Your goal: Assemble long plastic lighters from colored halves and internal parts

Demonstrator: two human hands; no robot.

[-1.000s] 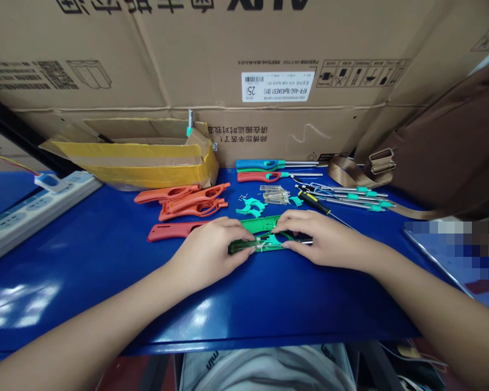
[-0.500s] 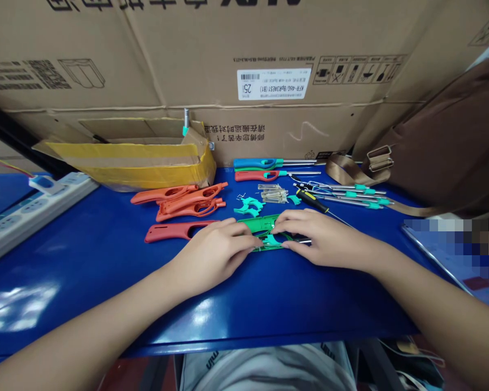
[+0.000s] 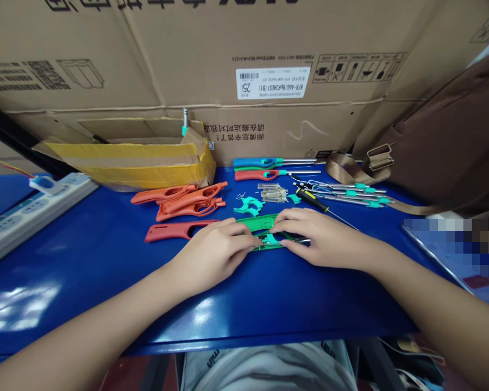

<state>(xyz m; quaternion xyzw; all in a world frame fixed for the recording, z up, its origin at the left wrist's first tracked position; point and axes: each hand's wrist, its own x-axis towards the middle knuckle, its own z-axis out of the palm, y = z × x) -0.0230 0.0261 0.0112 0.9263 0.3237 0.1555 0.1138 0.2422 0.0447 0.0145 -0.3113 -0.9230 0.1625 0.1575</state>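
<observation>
An opened green lighter casing [image 3: 255,222] lies on the blue table between my hands, its halves side by side. A teal trigger [image 3: 271,239] sits in the nearer half, and a metal tube sticks out to the right. My left hand [image 3: 218,252] is closed on the left end of the nearer half, thumb and fingers pinched together. With fingers bent around the casing's right part, my right hand [image 3: 330,236] holds it near the trigger. Its fingertips cover some of the inside. Left of my left hand lies a red lighter casing [image 3: 169,232].
Behind lie orange casings [image 3: 191,201], loose teal triggers [image 3: 248,206], clear small parts [image 3: 273,193], a screwdriver [image 3: 312,200] and wired metal tubes [image 3: 354,194]. Assembled lighters [image 3: 255,175] lie farther back. A yellow-taped box [image 3: 134,163] and power strip [image 3: 32,209] stand left.
Almost nothing differs. My right fingers have shifted very slightly on the green casing, while my left hand keeps its pinch in the same place.
</observation>
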